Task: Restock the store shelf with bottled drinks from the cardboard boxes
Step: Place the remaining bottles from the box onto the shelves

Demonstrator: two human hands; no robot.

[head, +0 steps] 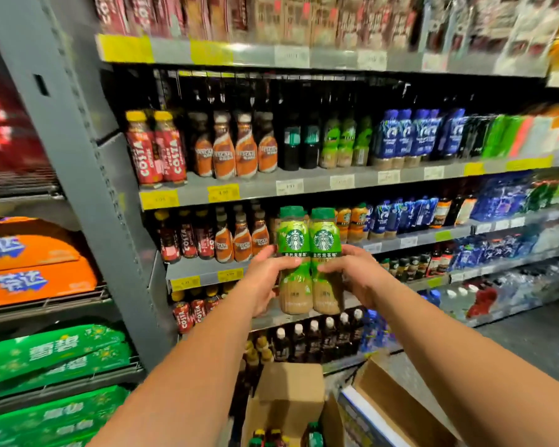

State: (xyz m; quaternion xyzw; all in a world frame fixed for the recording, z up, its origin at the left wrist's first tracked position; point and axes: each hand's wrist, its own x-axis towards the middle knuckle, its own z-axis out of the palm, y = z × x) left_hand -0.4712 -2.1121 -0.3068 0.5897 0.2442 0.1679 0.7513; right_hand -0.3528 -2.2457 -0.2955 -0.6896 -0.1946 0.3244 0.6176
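Left hand (pixel 265 279): fingers curled round left green bottle (pixel 293 262), held upright.
Right hand (pixel 352 272): fingers gripping right green bottle (pixel 325 262), touching the left one.
Shelf (pixel 304 185): behind.
Cardboard box (pixel 288 395): near, below.

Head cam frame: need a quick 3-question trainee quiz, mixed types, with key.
1. True or false: the left hand grips the left bottle and the right hand grips the right bottle, both bottles upright and side by side.
2. Multiple choice: the caps of the two held bottles are A) yellow, B) green, C) white.
3. Fill in: in the picture, the open cardboard box sits ___ the hands.

Key: 1 true; 2 B; 3 below.
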